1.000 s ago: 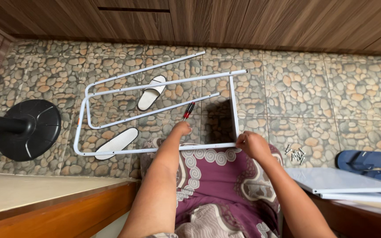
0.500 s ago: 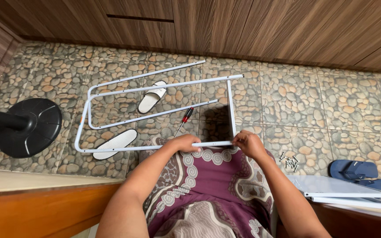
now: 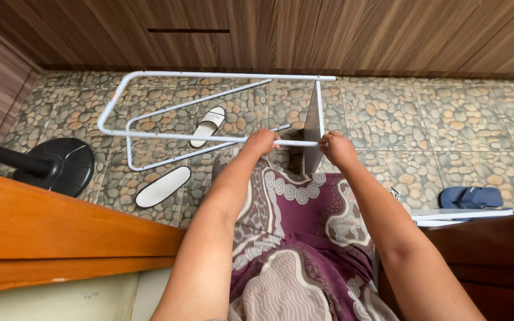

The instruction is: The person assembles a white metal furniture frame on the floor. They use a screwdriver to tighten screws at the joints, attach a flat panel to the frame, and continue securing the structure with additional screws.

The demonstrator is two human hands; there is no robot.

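A white metal tube frame [image 3: 150, 135] is lifted off the pebble-patterned floor, tilted up toward me. My left hand [image 3: 262, 142] grips its near horizontal tube. My right hand [image 3: 337, 148] grips the same tube at the corner where a side tube runs away from me. A second, loose white tube frame [image 3: 168, 159] lies on the floor under the lifted one. My lap in a purple patterned garment [image 3: 295, 226] is below the hands.
Two white slippers [image 3: 207, 126] [image 3: 162, 186] lie on the floor under the frames. A black round fan base [image 3: 60, 166] stands at left. A blue sandal [image 3: 470, 197] and white panels [image 3: 459, 215] lie at right. A wooden wall [image 3: 269, 30] stands beyond.
Both hands closed on the near tube and raised the frame from flat on the floor toward me. The red-handled tool seen on the floor earlier is no longer in view.
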